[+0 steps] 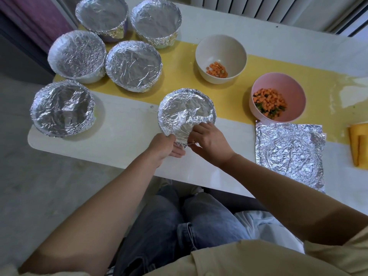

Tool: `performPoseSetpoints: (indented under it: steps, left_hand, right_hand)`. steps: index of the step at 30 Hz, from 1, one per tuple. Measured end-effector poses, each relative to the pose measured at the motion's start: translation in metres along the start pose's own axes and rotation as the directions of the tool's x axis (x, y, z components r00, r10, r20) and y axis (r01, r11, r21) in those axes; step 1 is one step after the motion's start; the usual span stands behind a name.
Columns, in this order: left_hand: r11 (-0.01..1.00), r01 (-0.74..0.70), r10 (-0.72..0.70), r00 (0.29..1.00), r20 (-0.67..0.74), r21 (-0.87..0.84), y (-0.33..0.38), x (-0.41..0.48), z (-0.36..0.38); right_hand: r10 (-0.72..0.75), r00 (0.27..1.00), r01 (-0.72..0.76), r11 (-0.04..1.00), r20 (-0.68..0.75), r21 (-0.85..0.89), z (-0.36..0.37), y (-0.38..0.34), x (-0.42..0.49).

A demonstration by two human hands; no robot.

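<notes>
1. The foil-covered bowl [183,108] is left of the pink bowl [294,86], tilted towards the person
2. The left hand [162,146] grips its near rim, fingers underneath
3. The right hand [209,142] pinches the foil edge there
4. A loose foil sheet [288,154] lies just beside the pink bowl, on the person's side

Seen from beside the seat, the person wears a pale cream shirt [249,259] with short, loose sleeves. The forearms are bare down to the left hand [163,146] and right hand [209,144]. The jeans [175,222] are faded grey-blue, with a frayed slit across one thigh. Pale shoe tips [166,182] show beyond the knees.
</notes>
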State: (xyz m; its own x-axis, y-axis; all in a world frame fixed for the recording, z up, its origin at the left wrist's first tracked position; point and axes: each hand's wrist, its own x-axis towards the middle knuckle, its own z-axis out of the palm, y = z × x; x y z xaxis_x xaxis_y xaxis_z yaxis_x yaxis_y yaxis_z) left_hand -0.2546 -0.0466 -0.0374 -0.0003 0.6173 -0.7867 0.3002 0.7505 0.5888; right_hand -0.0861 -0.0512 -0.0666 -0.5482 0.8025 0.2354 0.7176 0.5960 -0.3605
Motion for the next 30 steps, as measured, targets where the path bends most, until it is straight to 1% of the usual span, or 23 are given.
performPoseSetpoints:
  steps: [2, 5, 10, 13, 17, 20, 21, 25, 27, 30]
  left_hand:
    - [1.000, 0.004, -0.005, 0.999, -0.046, -0.022, -0.004, 0.001, 0.003]
    - [0.999, 0.035, -0.033, 0.994, -0.100, 0.016, -0.007, -0.001, 0.010]
    - [0.998, 0.030, -0.037, 0.990, -0.133, -0.052, -0.010, -0.002, 0.024]
    - [1.000, 0.017, -0.018, 0.988, -0.152, -0.012, -0.011, 0.003, 0.023]
    - [1.000, 0.026, -0.027, 0.991, -0.132, -0.013, -0.010, 0.001, 0.019]
    - [0.994, 0.089, -0.084, 0.994, -0.077, 0.066, -0.009, -0.002, 0.016]
    - [0.993, 0.091, -0.086, 0.994, -0.072, 0.069, -0.010, -0.002, 0.016]
    - [0.999, 0.031, -0.028, 0.994, -0.106, 0.023, -0.013, 0.001, 0.012]
    - [0.999, 0.003, 0.001, 0.994, -0.109, 0.035, -0.012, 0.005, 0.009]
    - [0.997, -0.029, 0.036, 0.994, -0.102, 0.076, -0.012, 0.009, 0.001]
  right_hand:
    - [0.001, 1.000, -0.001, 1.000, 0.001, -0.001, 0.002, -0.003, 0.002]
    - [0.020, 1.000, -0.020, 1.000, 0.000, 0.007, 0.003, -0.006, 0.004]
    - [0.020, 1.000, -0.020, 1.000, 0.001, 0.016, 0.008, -0.015, 0.011]
    - [0.026, 1.000, -0.026, 0.999, -0.005, 0.034, 0.008, -0.019, 0.013]
    - [0.051, 0.999, -0.051, 0.998, -0.002, 0.044, 0.010, -0.020, 0.014]
    - [0.071, 0.997, -0.070, 0.997, -0.004, 0.041, 0.010, -0.023, 0.015]
    - [0.073, 0.997, -0.073, 0.996, -0.007, 0.044, 0.011, -0.024, 0.015]
    - [0.051, 0.999, -0.052, 0.996, 0.009, 0.073, 0.012, -0.025, 0.017]
    - [0.016, 0.999, -0.019, 0.996, 0.036, 0.085, 0.008, -0.022, 0.016]
    - [-0.025, 0.997, 0.022, 0.999, 0.075, 0.038, 0.001, -0.012, 0.008]
